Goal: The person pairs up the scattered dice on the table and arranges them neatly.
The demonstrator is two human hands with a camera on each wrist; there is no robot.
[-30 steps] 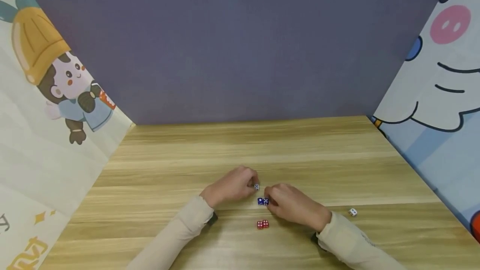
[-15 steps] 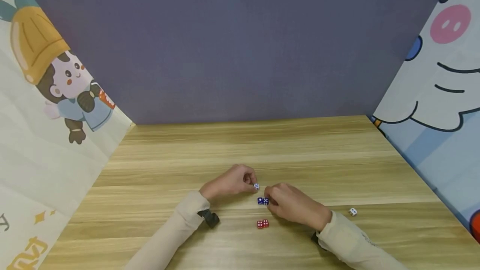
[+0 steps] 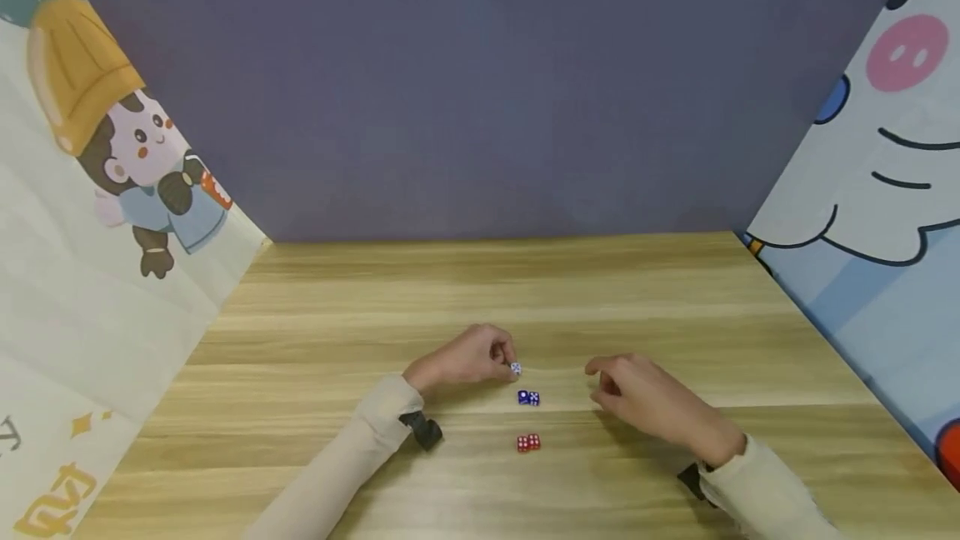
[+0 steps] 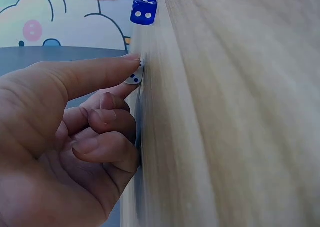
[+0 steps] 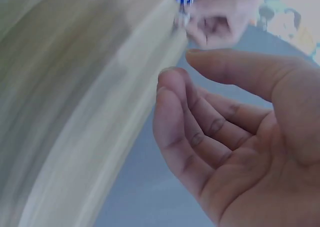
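My left hand [image 3: 467,358] pinches a white die with blue pips [image 3: 515,368] between thumb and forefinger at the table surface. In the left wrist view the thumb covers most of that white die [image 4: 135,78]. Just nearer than it, a pair of blue dice [image 3: 523,397] sits side by side. Closer still lies a pair of red dice [image 3: 522,443], also side by side. My right hand [image 3: 651,397] hovers to the right of the blue dice, holding nothing. Its fingers are loosely bent, with a gap between thumb and fingertips in the right wrist view.
A wood-grain table [image 3: 360,290] spreads under both hands. Behind it rises a plain grey-purple panel [image 3: 480,90]. Cartoon-printed sheets border the left and right sides. The second white die seen earlier at the right is hidden, where my right wrist now passes.
My right hand has left the blue dice and moved to the right. The left hand still pinches the white die in nearly the same place. The blue and red pairs stay put.
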